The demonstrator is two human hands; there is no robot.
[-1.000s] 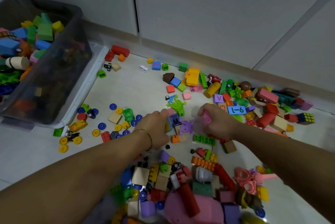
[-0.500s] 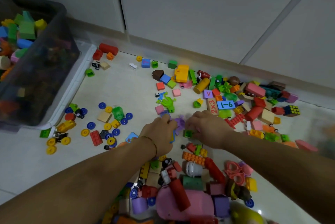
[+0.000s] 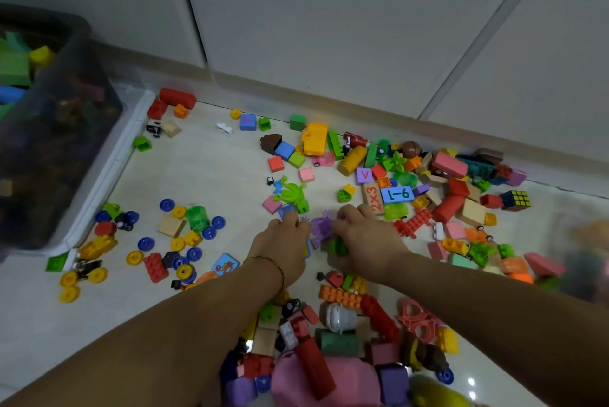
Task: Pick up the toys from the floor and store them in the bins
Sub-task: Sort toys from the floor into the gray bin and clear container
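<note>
Open room: bare floor [image 3: 204,169] runs between the dark translucent bin [image 3: 59,129] at far left and the main toy scatter. The bin is already loaded with blocks and sits on a white lid [image 3: 108,172]. The baseboard [image 3: 329,90] and grey cabinet panels [image 3: 329,27] close off the far side, and toys reach almost to that edge. A dense pile lies right under both forearms. There is a blurred translucent container [image 3: 586,258] at the right edge, contents unreadable. Legible text: a wooden block marked "2x3" [image 3: 373,199], a blue tile reading roughly "L-6" as seen [image 3: 397,194], and a purple tile with "V" [image 3: 364,175]. The mark on the blue cube [image 3: 247,122] near the wall is unreadable. A Rubik's cube [image 3: 516,199] sits far right. The left hand [image 3: 283,245], with a thin bracelet [image 3: 270,263] on the wrist, has curled fingers. Its fingertips are on a translucent blue piece [image 3: 286,210] just beside the green frog toy [image 3: 293,194]. A yellow-blue edge shows under the palm, and I can't tell if it grips anything. The right hand [image 3: 362,238] also has curled fingers. A green brick [image 3: 336,246] is tucked under its thumb side and looks gripped. A purple toy [image 3: 321,225] lies on the floor between the two hands, touching the right fingertips. The hands are close together and well apart from the bin.
</note>
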